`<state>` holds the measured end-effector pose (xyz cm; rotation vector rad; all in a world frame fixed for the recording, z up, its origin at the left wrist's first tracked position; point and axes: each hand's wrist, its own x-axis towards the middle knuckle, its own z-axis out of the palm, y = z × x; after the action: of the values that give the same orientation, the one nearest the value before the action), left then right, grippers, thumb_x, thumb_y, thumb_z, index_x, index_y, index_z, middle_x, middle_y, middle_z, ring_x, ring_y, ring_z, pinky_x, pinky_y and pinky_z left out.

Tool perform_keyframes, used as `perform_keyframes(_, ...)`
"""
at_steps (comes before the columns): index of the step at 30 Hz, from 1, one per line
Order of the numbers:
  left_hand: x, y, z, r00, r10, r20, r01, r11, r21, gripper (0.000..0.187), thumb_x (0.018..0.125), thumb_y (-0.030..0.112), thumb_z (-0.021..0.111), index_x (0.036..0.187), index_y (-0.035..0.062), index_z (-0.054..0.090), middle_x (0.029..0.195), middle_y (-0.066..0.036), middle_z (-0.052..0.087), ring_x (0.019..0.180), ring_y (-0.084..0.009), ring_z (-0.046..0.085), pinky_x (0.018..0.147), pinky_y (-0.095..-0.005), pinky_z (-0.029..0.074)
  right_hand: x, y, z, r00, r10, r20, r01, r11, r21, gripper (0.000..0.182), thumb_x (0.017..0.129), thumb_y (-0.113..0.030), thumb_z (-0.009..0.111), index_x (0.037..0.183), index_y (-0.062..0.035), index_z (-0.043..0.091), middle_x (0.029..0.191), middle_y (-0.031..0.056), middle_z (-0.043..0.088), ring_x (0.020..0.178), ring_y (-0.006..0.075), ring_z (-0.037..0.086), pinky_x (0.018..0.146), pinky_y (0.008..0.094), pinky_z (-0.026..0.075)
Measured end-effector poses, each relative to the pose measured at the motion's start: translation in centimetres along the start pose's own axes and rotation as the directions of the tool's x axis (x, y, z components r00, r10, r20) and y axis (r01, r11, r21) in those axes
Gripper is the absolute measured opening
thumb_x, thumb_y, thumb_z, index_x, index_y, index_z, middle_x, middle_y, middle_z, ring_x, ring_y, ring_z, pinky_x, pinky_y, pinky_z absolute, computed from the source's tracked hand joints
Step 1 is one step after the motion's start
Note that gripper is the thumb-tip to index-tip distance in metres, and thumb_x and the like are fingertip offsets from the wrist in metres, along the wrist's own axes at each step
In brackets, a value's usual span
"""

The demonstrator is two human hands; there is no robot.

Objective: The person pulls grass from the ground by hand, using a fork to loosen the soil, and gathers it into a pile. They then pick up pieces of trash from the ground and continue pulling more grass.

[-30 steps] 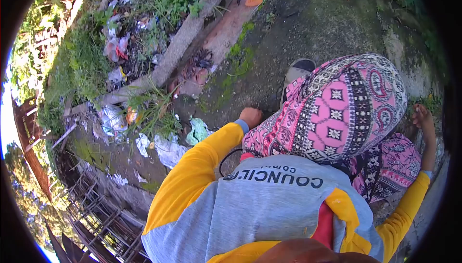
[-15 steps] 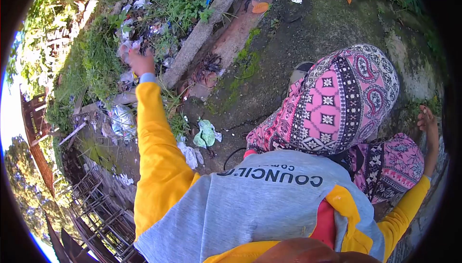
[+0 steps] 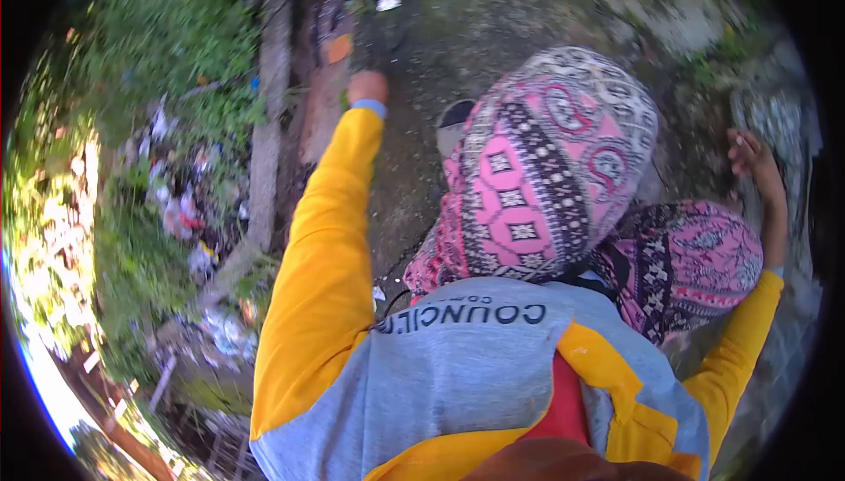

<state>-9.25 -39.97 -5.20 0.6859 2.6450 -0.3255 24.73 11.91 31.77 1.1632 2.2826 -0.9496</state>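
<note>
My left hand (image 3: 367,88) is stretched forward over the edge of the mossy ground (image 3: 414,63), beside a reddish channel (image 3: 319,120). It looks like a rounded fist, slightly blurred; its fingers and anything inside them are hidden from above. An orange leaf (image 3: 338,48) lies just beyond it, and a small white scrap (image 3: 388,3) farther off. Out to the right, my right hand (image 3: 748,154) is held beyond my bent knee, its fingers loosely bent and apart with nothing visible in them. Pink patterned cloth (image 3: 537,173) covers my bent legs, and a shoe (image 3: 456,116) shows beside it.
A long concrete kerb (image 3: 271,129) runs along the channel's left side. Past it are grass (image 3: 176,50) and scattered plastic litter (image 3: 183,212). A crumpled pale plastic bag (image 3: 227,333) lies at lower left. Rough grey ground (image 3: 779,102) borders the right.
My left hand has moved from above the litter to the channel's edge, its fingers now curled in. The view has turned, and the green-and-white plastic is no longer visible. My right hand stays beyond my knee.
</note>
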Motion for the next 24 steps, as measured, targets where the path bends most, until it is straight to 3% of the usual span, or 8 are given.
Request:
perform_keyframes(5, 4.5, -4.0, 7.1, 0.971, 0.225, -0.074, -0.223, 0.974, 0.04, 0.024, 0.078, 0.02, 0.044, 0.079, 0.0046, 0.063, 0.08, -0.016, 0.062, 0.075, -0.0311, 0.061, 0.066, -0.0414, 0.05, -2.0, 2.5, 2.1, 0.998, 0.062, 0.003, -0.063, 0.997, 0.039, 0.03, 0.088, -0.027, 0.042, 0.108, -0.0065, 0.05, 0.071, -0.0038, 0.052, 0.054, 0.0032, 0.048, 0.048, 0.0164, 0.035)
perform_keyframes(8, 1.4, -1.2, 1.6, 0.994, 0.095, -0.05, -0.1, 0.989, -0.111, 0.027, 0.078, 0.025, 0.045, 0.081, 0.0029, 0.061, 0.078, -0.02, 0.061, 0.074, -0.0351, 0.059, 0.068, -0.0445, 0.048, -2.3, 2.3, 2.9, 0.999, 0.033, 0.002, -0.033, 0.997, 0.064, 0.03, 0.088, -0.026, 0.042, 0.108, -0.006, 0.05, 0.071, -0.0037, 0.053, 0.055, 0.0033, 0.049, 0.05, 0.0162, 0.036)
perform_keyframes(11, -1.2, -0.9, 0.6, 0.965, 0.092, -0.247, -0.211, 0.829, -0.517, 0.029, 0.078, 0.028, 0.045, 0.082, 0.0036, 0.06, 0.08, -0.023, 0.059, 0.076, -0.038, 0.057, 0.068, -0.0463, 0.046, -1.7, 2.5, 2.6, 1.0, -0.012, 0.009, 0.01, 0.989, 0.147, 0.029, 0.088, -0.026, 0.043, 0.108, -0.0055, 0.05, 0.071, -0.0039, 0.053, 0.056, 0.0031, 0.049, 0.051, 0.0158, 0.037)
perform_keyframes(13, -3.2, -2.5, -0.4, 0.966, 0.023, -0.256, -0.14, 0.881, -0.452, 0.027, 0.079, 0.028, 0.045, 0.082, 0.005, 0.059, 0.08, -0.023, 0.058, 0.076, -0.04, 0.056, 0.068, -0.0475, 0.044, -1.0, 3.1, 2.6, 0.999, -0.037, 0.001, 0.036, 0.976, 0.212, 0.029, 0.088, -0.024, 0.044, 0.109, -0.0054, 0.05, 0.071, -0.0041, 0.053, 0.056, 0.0031, 0.049, 0.051, 0.0156, 0.037)
perform_keyframes(16, -5.5, -9.1, 0.1, 0.925, -0.276, -0.26, 0.166, 0.912, -0.375, 0.024, 0.079, 0.022, 0.047, 0.084, 0.0011, 0.059, 0.08, -0.023, 0.059, 0.076, -0.04, 0.056, 0.068, -0.0449, 0.046, 0.4, 4.7, 3.3, 0.979, -0.131, -0.154, 0.167, 0.953, 0.254, 0.028, 0.084, -0.021, 0.047, 0.107, -0.0068, 0.052, 0.073, -0.0038, 0.055, 0.06, 0.0036, 0.05, 0.052, 0.0177, 0.039)
perform_keyframes(19, -10.8, -17.2, 0.8, 0.738, -0.565, -0.37, 0.385, 0.802, -0.457, 0.024, 0.08, 0.021, 0.047, 0.088, 0.0016, 0.059, 0.085, -0.021, 0.06, 0.078, -0.0352, 0.058, 0.07, -0.0409, 0.046, 4.2, 8.7, 6.0, 0.983, -0.1, -0.155, 0.133, 0.965, 0.226, 0.028, 0.082, -0.022, 0.05, 0.107, -0.0082, 0.053, 0.077, -0.003, 0.058, 0.062, 0.0033, 0.051, 0.052, 0.0176, 0.039)
perform_keyframes(21, -14.6, -21.8, 0.4, 0.661, -0.681, -0.315, 0.509, 0.716, -0.477, 0.025, 0.08, 0.021, 0.047, 0.091, 0.0012, 0.058, 0.088, -0.02, 0.059, 0.08, -0.0338, 0.058, 0.071, -0.0399, 0.046, 6.9, 11.8, 9.5, 0.99, -0.048, -0.131, 0.078, 0.97, 0.228, 0.031, 0.079, -0.025, 0.054, 0.106, -0.0085, 0.054, 0.082, 0.0011, 0.06, 0.065, 0.0068, 0.054, 0.055, 0.0206, 0.042)
perform_keyframes(24, -19.7, -26.0, -0.7, 0.626, -0.757, -0.186, 0.601, 0.621, -0.504, 0.026, 0.081, 0.02, 0.047, 0.095, 0.0006, 0.056, 0.091, -0.019, 0.059, 0.082, -0.0318, 0.057, 0.073, -0.0384, 0.046, 10.2, 14.5, 16.9, 0.933, -0.244, -0.264, 0.238, 0.97, -0.053, 0.04, 0.073, -0.026, 0.062, 0.108, -0.0085, 0.054, 0.089, 0.0095, 0.061, 0.076, 0.0217, 0.058, 0.066, 0.0327, 0.046)
